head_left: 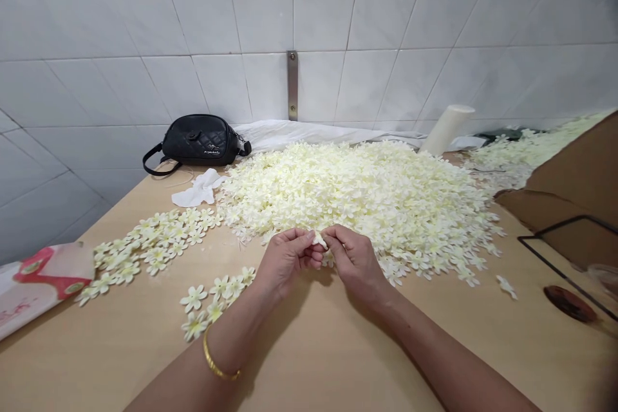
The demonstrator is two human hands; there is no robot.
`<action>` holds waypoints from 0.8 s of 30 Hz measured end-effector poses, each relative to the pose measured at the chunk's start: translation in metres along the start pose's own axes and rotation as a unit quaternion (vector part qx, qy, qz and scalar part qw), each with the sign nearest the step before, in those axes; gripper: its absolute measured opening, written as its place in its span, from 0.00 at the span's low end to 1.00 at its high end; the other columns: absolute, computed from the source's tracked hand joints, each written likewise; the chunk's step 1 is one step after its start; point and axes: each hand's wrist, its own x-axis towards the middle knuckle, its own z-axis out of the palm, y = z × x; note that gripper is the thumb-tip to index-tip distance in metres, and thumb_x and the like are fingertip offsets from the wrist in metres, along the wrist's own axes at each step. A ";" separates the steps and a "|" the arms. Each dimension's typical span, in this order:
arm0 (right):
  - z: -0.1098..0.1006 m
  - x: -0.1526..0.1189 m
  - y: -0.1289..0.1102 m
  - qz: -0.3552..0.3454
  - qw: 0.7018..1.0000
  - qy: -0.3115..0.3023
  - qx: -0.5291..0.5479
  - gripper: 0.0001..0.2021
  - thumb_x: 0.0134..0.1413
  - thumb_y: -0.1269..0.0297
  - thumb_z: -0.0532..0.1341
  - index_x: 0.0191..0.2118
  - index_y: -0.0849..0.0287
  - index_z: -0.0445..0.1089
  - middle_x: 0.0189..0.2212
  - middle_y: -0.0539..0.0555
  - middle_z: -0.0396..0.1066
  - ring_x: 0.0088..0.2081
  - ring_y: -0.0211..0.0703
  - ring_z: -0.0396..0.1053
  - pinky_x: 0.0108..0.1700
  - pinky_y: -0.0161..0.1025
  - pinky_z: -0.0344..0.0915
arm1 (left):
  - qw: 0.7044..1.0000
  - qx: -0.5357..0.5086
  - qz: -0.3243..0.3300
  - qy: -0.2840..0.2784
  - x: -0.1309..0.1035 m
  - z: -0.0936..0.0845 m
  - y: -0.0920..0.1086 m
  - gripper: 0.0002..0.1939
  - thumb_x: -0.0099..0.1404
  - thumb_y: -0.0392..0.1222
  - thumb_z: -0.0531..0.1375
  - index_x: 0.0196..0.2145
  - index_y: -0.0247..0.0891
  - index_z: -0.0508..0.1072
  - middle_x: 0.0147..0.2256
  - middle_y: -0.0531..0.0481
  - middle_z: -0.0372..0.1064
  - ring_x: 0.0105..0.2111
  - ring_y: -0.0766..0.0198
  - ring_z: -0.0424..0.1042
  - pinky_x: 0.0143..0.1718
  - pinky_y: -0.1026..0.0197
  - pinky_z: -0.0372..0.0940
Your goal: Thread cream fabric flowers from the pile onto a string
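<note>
Between my two hands is a small cream artificial flower (318,240), partly covered by the fingers. My left hand (288,257), with a gold bangle on its wrist, pinches one side of it. My right hand (356,259) has thumb and forefinger closed at the flower's other side. Just behind the hands rises a big pile of loose cream flowers (357,187). Several separate flowers (215,309) with yellow centres lie face up beside my left forearm, and a wider spread of flowers (159,238) lies farther left.
A black bag (200,140) and a crumpled white tissue (197,188) sit at the back left. On the left edge lies a red-and-white packet (53,280). A white roll (449,129) leans behind the pile. Cardboard (570,193), a black wire frame (555,257) and a dark round object (570,304) occupy the right.
</note>
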 end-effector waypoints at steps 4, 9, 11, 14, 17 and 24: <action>0.001 0.001 0.001 -0.007 1.000 0.005 0.003 0.11 0.55 0.68 0.49 0.26 0.61 0.64 0.21 0.49 0.62 0.24 0.34 0.59 0.28 0.31 0.55 | 0.999 0.040 -0.001 -0.014 -0.001 0.001 0.001 0.11 0.48 0.41 0.64 0.23 0.30 0.69 0.20 0.48 0.69 0.19 0.69 0.67 0.23 0.66 0.62; 0.001 0.001 0.003 0.040 0.998 0.014 0.043 0.10 0.54 0.66 0.50 0.27 0.61 0.64 0.20 0.48 0.61 0.23 0.34 0.58 0.27 0.31 0.55 | 0.999 0.029 0.011 -0.039 -0.001 0.000 -0.002 0.08 0.49 0.38 0.64 0.22 0.31 0.68 0.20 0.49 0.69 0.19 0.69 0.67 0.24 0.65 0.62; 0.001 0.001 0.002 0.079 0.993 0.012 0.083 0.09 0.53 0.65 0.51 0.26 0.60 0.64 0.19 0.47 0.60 0.22 0.33 0.57 0.25 0.31 0.55 | 0.999 0.022 0.016 -0.045 -0.001 0.000 -0.003 0.07 0.49 0.37 0.63 0.23 0.32 0.68 0.20 0.49 0.69 0.20 0.69 0.67 0.25 0.65 0.62; 0.001 0.002 0.003 0.112 0.983 0.010 0.147 0.09 0.52 0.64 0.52 0.25 0.60 0.62 0.19 0.46 0.58 0.22 0.33 0.55 0.25 0.31 0.54 | 0.998 0.037 0.030 -0.039 -0.001 0.001 -0.003 0.07 0.50 0.37 0.62 0.22 0.32 0.67 0.19 0.50 0.68 0.20 0.68 0.67 0.25 0.64 0.62; 0.001 0.002 0.007 0.128 0.968 0.010 0.214 0.08 0.52 0.63 0.53 0.25 0.60 0.61 0.21 0.46 0.59 0.24 0.33 0.57 0.27 0.31 0.56 | 0.995 0.079 0.065 -0.021 -0.002 0.002 -0.001 0.07 0.51 0.37 0.61 0.21 0.33 0.67 0.18 0.52 0.66 0.20 0.68 0.66 0.25 0.64 0.62; -0.002 0.009 0.008 0.178 0.925 0.071 0.327 0.08 0.51 0.61 0.55 0.28 0.59 0.60 0.21 0.46 0.62 0.27 0.35 0.64 0.34 0.34 0.61 | 0.987 0.122 0.100 0.029 -0.003 0.002 0.003 0.07 0.52 0.37 0.59 0.20 0.34 0.66 0.17 0.54 0.65 0.20 0.69 0.65 0.25 0.66 0.60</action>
